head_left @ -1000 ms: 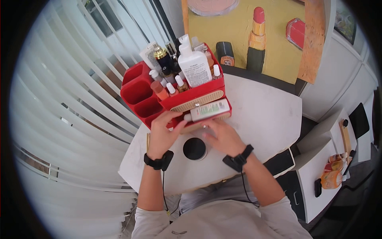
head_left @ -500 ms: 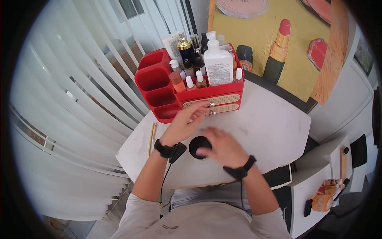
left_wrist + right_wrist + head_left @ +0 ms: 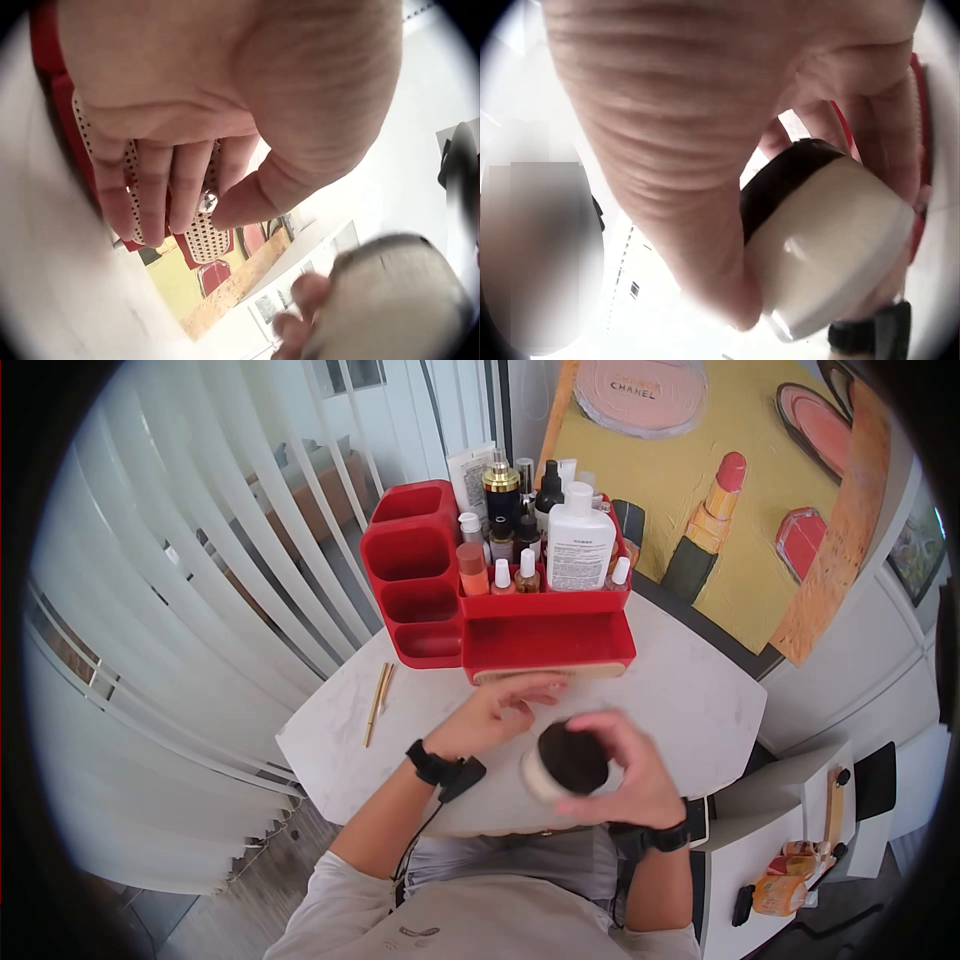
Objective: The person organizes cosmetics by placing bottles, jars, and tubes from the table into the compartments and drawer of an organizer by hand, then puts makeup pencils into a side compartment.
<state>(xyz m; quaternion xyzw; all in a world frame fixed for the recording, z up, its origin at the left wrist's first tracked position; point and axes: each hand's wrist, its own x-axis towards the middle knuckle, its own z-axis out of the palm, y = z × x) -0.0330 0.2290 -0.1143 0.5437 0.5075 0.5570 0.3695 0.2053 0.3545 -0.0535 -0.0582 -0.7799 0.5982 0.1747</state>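
Note:
My right hand [image 3: 642, 785] grips a squat round jar [image 3: 575, 755] with a dark lid and a cream-coloured body, tilted above the front of the table. In the right wrist view the thumb lies along one side of the jar [image 3: 825, 225], with fingers on the far side. My left hand [image 3: 485, 720] is at the front of the red cosmetics organizer [image 3: 545, 603], its fingers extended beside a woven-front drawer [image 3: 550, 674]. That drawer stands pulled out, its bare red inside showing. In the left wrist view a round knob [image 3: 208, 201] sits close to thumb and forefinger.
Several bottles, including a white lotion bottle [image 3: 580, 550], stand in the organizer's top, beside red compartments [image 3: 415, 600] on its left. Two thin gold sticks [image 3: 377, 705] lie on the white table [image 3: 330, 735]. Behind leans a painting [image 3: 650, 480]; blinds [image 3: 230, 610] hang at left.
A drawer holding a white bottle was pushed in, then a drawer was pulled out with bare red inside. My right hand has picked the jar up off the table.

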